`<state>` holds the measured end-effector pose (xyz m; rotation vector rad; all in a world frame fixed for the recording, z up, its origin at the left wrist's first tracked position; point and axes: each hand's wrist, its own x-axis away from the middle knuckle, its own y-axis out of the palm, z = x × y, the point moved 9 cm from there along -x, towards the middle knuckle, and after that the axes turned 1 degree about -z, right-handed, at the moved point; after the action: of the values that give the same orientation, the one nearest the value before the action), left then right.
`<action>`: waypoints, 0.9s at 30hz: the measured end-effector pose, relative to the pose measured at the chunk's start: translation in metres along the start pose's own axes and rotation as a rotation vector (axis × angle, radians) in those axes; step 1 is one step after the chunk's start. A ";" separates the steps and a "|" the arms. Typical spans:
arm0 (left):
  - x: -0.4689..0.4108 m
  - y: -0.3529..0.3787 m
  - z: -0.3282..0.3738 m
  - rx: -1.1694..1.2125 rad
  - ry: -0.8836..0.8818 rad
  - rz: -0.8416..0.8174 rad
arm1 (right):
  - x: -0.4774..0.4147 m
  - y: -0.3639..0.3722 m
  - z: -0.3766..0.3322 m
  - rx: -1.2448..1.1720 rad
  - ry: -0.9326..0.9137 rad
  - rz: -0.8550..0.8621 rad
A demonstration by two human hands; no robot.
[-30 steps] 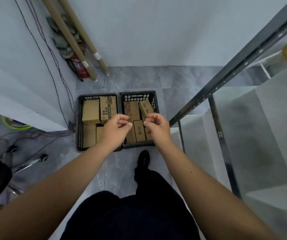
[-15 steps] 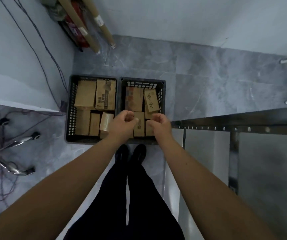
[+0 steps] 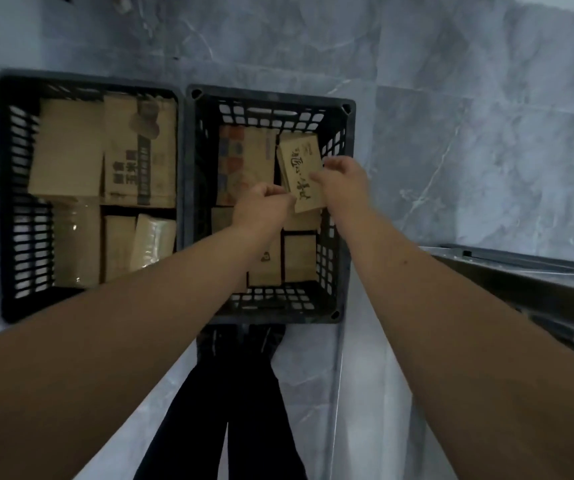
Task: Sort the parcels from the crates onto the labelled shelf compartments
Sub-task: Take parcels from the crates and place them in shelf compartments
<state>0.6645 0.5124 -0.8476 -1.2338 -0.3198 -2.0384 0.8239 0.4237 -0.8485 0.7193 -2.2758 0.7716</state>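
Parcel (image 3: 304,178), small brown box with black script, sits tilted in the far right corner of the right crate (image 3: 271,95), over other boxes. Our right hand (image 3: 342,181) curls round its right edge; our left hand (image 3: 264,206) pinches its near left edge. Left crate (image 3: 4,202) alongside, touching, packed with boxes.

I could not read the lettered parcel's (image 3: 304,174) print; left forearm (image 3: 174,282) hid the right crate's (image 3: 268,98) near parcels (image 3: 266,268).
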 end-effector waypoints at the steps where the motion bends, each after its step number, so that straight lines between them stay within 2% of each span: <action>1: -0.019 0.006 -0.003 0.000 -0.006 0.008 | -0.016 0.005 0.005 0.021 -0.011 -0.004; 5: -0.078 0.018 -0.015 -0.001 -0.060 0.068 | -0.061 0.025 0.026 0.164 -0.037 -0.030; 10: -0.116 0.030 -0.027 0.054 -0.118 0.063 | -0.088 0.031 0.044 0.247 -0.069 -0.007; 14: -0.128 0.043 -0.037 0.132 -0.224 0.011 | -0.097 0.036 0.053 0.270 0.008 -0.037; 17: -0.122 0.050 -0.038 0.217 -0.239 -0.034 | -0.093 0.037 0.059 0.245 0.075 -0.025; 21: -0.098 0.037 -0.033 0.189 -0.236 -0.038 | -0.061 0.031 0.058 0.171 0.117 -0.029; 24: -0.062 0.014 -0.026 0.148 -0.154 -0.057 | -0.016 0.023 0.053 0.035 0.149 0.000; 27: -0.004 -0.018 -0.025 0.183 -0.147 -0.059 | 0.033 0.019 0.045 -0.106 0.204 -0.005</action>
<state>0.6370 0.5137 -0.8612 -1.2746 -0.6057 -1.9226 0.7729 0.3974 -0.8604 0.5698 -2.1121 0.6836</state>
